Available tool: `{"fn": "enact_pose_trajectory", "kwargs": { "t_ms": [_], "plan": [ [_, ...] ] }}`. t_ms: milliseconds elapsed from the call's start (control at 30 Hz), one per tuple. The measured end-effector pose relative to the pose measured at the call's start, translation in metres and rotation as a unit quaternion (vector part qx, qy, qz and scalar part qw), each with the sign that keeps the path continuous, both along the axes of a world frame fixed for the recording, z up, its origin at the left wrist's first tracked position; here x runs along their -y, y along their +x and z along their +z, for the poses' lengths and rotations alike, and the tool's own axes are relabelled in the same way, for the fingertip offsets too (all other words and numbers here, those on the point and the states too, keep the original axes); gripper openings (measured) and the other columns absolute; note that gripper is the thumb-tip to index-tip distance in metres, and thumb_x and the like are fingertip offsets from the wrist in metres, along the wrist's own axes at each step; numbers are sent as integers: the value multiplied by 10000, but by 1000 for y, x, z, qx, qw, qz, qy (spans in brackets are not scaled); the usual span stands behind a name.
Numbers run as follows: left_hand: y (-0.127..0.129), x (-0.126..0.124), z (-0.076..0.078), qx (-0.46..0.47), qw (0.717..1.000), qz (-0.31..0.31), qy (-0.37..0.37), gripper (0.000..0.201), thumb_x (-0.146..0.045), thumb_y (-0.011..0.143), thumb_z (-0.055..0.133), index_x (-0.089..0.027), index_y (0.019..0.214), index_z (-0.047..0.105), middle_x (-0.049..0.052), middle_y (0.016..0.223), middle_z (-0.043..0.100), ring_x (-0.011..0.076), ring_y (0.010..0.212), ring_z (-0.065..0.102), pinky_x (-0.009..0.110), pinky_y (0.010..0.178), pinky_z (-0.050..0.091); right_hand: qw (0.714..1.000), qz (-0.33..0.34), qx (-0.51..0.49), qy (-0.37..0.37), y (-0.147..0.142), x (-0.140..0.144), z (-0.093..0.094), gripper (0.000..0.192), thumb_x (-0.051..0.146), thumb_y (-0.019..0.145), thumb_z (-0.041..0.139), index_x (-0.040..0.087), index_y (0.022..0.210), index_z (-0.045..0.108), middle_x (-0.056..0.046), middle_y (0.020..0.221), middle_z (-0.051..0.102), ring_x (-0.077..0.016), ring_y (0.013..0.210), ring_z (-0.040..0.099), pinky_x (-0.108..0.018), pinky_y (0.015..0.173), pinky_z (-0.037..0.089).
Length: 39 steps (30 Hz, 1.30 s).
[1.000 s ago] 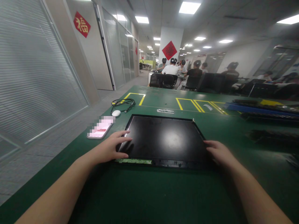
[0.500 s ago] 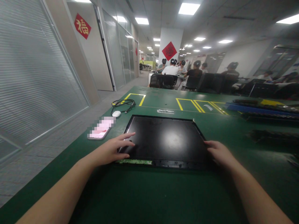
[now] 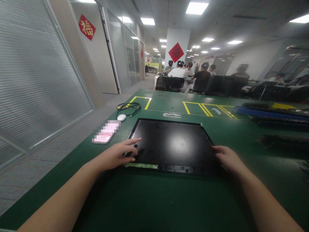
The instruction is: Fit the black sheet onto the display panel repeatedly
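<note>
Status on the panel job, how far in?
Early. Done: black display panel lies flat on the green table, circuit strip exposed at its near edge. In hand: left hand on the near-left corner, right hand at the right edge. Left: it isn't lifted; nothing looks detached.

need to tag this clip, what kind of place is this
Probably an electronics assembly or repair workroom inside an office: a long green work table with yellow taped zones, a bare black display panel under both hands, and seated people behind.

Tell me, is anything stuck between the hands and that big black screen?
Nothing visible. The left hand rests on the black screen's near left corner, and the right hand touches its right edge. The phone lies off to the left.
</note>
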<state>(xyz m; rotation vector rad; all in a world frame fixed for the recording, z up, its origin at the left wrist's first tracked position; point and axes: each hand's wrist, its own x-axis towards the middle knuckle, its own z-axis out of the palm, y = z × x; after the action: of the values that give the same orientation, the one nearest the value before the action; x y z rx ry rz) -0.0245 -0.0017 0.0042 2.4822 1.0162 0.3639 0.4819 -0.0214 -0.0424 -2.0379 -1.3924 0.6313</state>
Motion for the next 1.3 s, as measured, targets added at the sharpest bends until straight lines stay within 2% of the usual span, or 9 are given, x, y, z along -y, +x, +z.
{"fn": "enact_pose_trajectory", "kwargs": {
  "t_ms": [167,300,467,567,767,933,1067,1300],
  "plan": [
    [0,0,0,0,1000,17,14,148,-306,863,623,-245,982,686,68,1563,377,292,1380,417,436,1075,396,1000,5,-7,3,0,1,0,487,117,644,564,172,1094,741,-84,941,752,-215,828,694,-281,725,517],
    [1,-3,0,-17,997,75,27,294,-456,818,662,-260,1033,695,81,1520,426,319,1335,463,458,1058,417,1000,9,-9,-4,1,2,-1,489,125,664,555,170,1117,732,-74,881,749,-203,783,691,-277,701,514],
    [1,-10,-5,-14,981,171,94,435,-514,915,457,-208,1095,708,138,1359,569,310,1236,546,450,1059,420,1000,0,4,-1,5,0,-3,505,110,644,563,170,1116,733,-68,826,743,-197,750,686,-274,693,509],
    [-1,-14,-9,-37,969,207,126,459,-479,911,429,-176,1076,730,167,1329,594,335,1224,554,474,1058,420,1000,6,3,2,8,-2,-6,503,114,637,566,176,1105,739,-71,828,745,-207,742,687,-285,691,514],
    [-2,-13,-12,-93,965,219,114,439,-394,875,451,-169,1117,740,172,1358,595,352,1235,560,477,1054,430,1000,25,9,3,9,-2,-6,494,121,651,554,182,1105,739,-65,817,746,-212,758,691,-290,704,517],
    [7,-8,-7,-137,959,228,99,469,-290,871,415,-117,1199,701,194,1393,565,337,1280,527,462,1083,405,1000,16,20,3,4,0,-1,496,113,645,546,188,1094,744,-81,917,752,-210,809,695,-286,737,518],
    [13,-8,-6,-107,964,228,84,463,-184,827,397,-131,1164,710,162,1344,610,300,1239,565,433,1085,413,999,9,38,9,2,1,2,486,111,631,556,198,1067,753,-77,941,751,-218,839,694,-290,756,519],
    [10,-12,-13,-59,970,222,84,437,-165,776,438,-154,1109,721,147,1280,632,316,1190,584,459,1061,439,999,4,39,9,2,1,2,433,124,644,577,197,1027,764,-82,954,752,-235,860,694,-300,759,519]
  ]
}}
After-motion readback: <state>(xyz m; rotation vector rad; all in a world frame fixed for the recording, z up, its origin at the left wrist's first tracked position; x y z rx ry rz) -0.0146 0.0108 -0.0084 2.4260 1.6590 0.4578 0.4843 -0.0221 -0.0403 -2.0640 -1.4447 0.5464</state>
